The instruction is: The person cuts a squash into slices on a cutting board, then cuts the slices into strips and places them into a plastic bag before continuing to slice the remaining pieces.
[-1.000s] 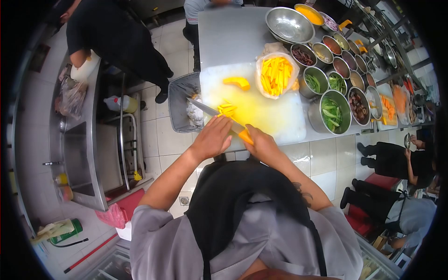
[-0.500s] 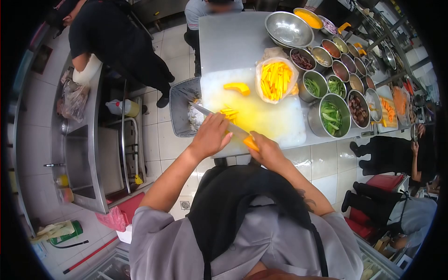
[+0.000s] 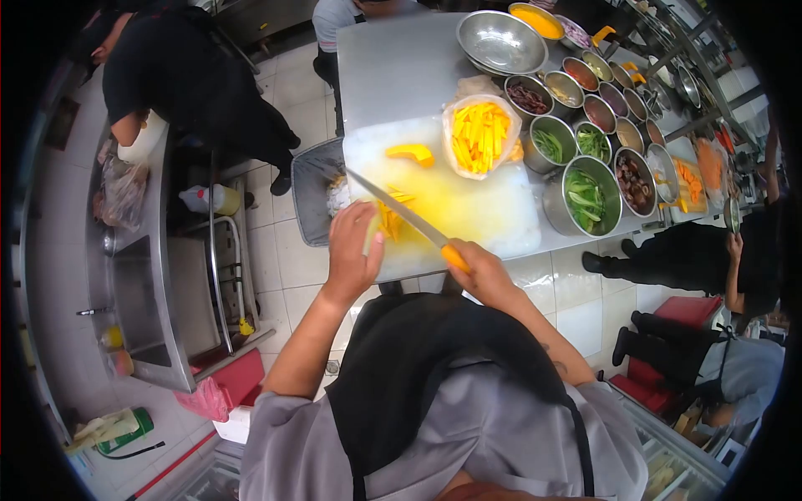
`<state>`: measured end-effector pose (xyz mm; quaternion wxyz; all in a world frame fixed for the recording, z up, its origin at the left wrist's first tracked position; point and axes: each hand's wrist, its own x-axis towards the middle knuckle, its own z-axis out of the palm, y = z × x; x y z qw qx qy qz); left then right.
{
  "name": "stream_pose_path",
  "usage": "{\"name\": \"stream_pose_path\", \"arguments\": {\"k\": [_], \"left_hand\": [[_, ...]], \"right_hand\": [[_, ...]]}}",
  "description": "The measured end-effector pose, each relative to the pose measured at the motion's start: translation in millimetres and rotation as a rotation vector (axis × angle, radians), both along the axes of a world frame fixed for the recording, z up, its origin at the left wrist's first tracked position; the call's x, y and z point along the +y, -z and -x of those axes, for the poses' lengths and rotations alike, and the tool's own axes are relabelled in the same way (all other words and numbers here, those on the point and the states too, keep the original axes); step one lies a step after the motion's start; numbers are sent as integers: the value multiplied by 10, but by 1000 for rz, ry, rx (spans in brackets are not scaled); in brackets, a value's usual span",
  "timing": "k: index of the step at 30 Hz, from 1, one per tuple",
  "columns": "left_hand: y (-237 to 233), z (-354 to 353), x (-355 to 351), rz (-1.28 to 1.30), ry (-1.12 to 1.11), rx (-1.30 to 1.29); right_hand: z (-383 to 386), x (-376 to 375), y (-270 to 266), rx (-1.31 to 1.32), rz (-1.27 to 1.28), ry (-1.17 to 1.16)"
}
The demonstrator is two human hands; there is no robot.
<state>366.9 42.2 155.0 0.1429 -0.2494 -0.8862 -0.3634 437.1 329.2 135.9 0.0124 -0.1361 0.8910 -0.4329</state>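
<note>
My right hand (image 3: 483, 274) grips the yellow handle of a kitchen knife (image 3: 409, 219), whose long blade slants up and left over the white cutting board (image 3: 526, 230). At the board's left front edge, my left hand (image 3: 351, 255) holds a pale yellow-green piece of produce (image 3: 371, 235) between thumb and fingers. Cut yellow strips (image 3: 393, 213) lie beside that hand, partly behind the blade. Farther back on the board is a curved yellow chunk (image 3: 409, 154). A clear plastic bag (image 3: 451, 159) full of yellow strips stands at the board's back right.
A grey bin (image 3: 311, 200) adjoins the table's left end. Metal pots of greens (image 3: 589, 200) and other ingredients crowd the right side, with a large steel bowl (image 3: 501, 42) behind. A person in black (image 3: 184, 83) works at the left sink counter; others stand at right and behind.
My left hand has moved left, off the blade, with the pale piece now showing in it. The knife has come away from that hand, and more yellow strips are visible.
</note>
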Motion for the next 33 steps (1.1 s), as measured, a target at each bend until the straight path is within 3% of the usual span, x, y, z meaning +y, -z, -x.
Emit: {"name": "stream_pose_path", "arguments": {"k": [3, 8, 11, 17, 20, 26, 33], "left_hand": [[572, -33, 102, -80, -147, -157], [665, 201, 521, 167, -177, -96], [704, 403, 628, 260, -145, 12], [911, 407, 470, 59, 241, 3], [709, 326, 420, 84, 220, 40], [772, 3, 688, 142, -346, -126], [865, 94, 939, 66, -414, -118]], "right_hand": [[-65, 126, 142, -18, 46, 78], [-177, 340, 350, -342, 249, 178], [-230, 471, 308, -737, 586, 195], [-367, 690, 428, -909, 757, 129], [-389, 747, 440, -975, 815, 114], [-325, 773, 491, -1010, 837, 53], [-212, 641, 506, -1025, 737, -62]]}}
